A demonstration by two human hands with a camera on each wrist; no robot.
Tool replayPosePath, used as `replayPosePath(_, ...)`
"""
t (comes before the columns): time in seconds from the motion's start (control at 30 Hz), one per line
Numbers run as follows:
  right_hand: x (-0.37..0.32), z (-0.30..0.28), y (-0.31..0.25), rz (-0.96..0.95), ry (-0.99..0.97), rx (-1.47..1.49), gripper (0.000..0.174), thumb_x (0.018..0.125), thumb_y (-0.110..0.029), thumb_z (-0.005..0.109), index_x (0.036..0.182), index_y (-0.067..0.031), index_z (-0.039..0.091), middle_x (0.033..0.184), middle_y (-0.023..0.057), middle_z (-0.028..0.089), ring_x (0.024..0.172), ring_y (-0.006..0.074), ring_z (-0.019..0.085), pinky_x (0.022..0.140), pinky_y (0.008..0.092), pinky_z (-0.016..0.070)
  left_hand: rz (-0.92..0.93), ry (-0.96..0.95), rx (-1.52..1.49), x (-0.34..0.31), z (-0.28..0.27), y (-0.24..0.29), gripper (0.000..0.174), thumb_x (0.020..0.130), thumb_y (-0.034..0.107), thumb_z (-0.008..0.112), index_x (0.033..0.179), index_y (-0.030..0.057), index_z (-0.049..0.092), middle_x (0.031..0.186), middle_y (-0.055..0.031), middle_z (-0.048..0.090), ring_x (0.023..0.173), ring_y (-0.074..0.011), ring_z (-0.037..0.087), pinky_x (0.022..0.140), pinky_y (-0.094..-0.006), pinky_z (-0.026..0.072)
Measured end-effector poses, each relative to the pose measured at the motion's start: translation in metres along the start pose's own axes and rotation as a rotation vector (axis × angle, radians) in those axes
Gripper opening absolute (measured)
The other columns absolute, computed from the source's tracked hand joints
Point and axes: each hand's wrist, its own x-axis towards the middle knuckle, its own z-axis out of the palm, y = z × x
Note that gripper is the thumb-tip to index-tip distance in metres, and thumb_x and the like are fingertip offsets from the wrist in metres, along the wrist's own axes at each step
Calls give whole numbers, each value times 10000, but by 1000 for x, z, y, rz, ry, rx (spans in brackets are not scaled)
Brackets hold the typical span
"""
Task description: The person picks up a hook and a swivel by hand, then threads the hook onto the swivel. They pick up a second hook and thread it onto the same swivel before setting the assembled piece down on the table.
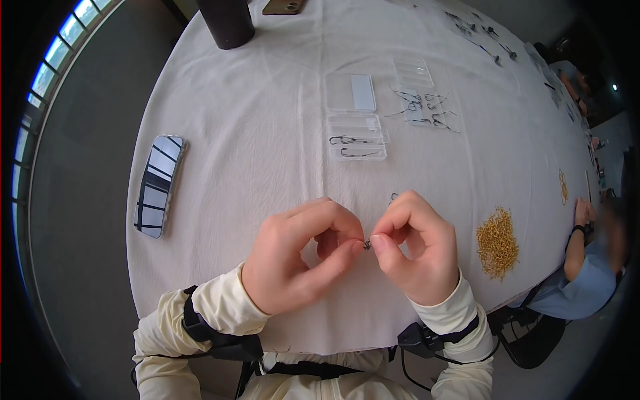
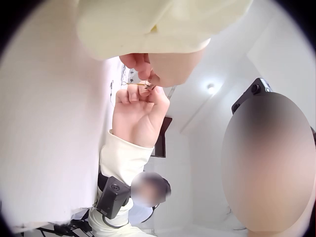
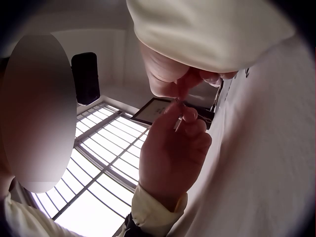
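Note:
Both hands meet over the tablecloth (image 1: 220,180) near the table's front. Thumb and index finger of the left hand (image 1: 300,250) pinch a small dark metal piece (image 1: 367,245). The right hand (image 1: 419,250) pinches a thin fish hook from the other side, its fingertips right at that piece. Behind the right fingers the hook's dark curved end (image 1: 395,197) sticks out. In the left wrist view a thin golden-looking shank (image 2: 132,84) runs across the right fingers. The fingertips hide most of what is held.
Farther back, an open clear plastic box (image 1: 357,148) holds large dark hooks. Beside it, several dark hooks (image 1: 420,107) lie on another clear case. A pile of small gold pieces (image 1: 497,243) is at right, a phone (image 1: 160,187) at left. Another person (image 1: 580,267) sits at right.

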Motion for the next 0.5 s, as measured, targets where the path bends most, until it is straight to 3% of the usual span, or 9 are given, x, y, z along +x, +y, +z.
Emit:
replayPosePath(0.1, -2, 1, 1, 85, 22, 148, 90, 842, -20, 681, 837, -54, 599, 815, -2, 561, 712, 80, 502, 650, 239, 406, 30, 47, -210, 0, 7, -11, 59, 897, 49, 638, 944, 19, 619, 903, -72, 640, 735, -127, 610, 640, -261, 504)
replayPosePath(0.17, -2, 1, 2, 118, 33, 211, 81, 863, -25, 668, 846, -52, 594, 825, -12, 558, 722, 68, 484, 671, 234, 399, -110, -29, -457, -2, 9, -12, 93, 968, 96, 597, 1018, 18, 589, 995, -65, 636, 838, -109, 611, 720, -260, 511)
replayPosePath(0.27, -3, 1, 3, 150, 50, 290, 65, 889, -25, 647, 868, -46, 589, 821, -17, 562, 722, 59, 466, 686, 230, 389, -178, -90, -512, -3, 7, -8, 134, 1000, 123, 571, 1066, 7, 557, 1003, -50, 631, 905, -97, 609, 798, -264, 505)
replayPosePath(0.5, -2, 0, 2, 176, 93, 337, 53, 916, -40, 628, 901, -21, 580, 822, -8, 575, 730, 41, 464, 682, 219, 395, -235, -123, -634, -3, 9, -4, 138, 956, 4, 599, 1059, 17, 508, 1013, -48, 589, 961, -131, 619, 885, -297, 497)
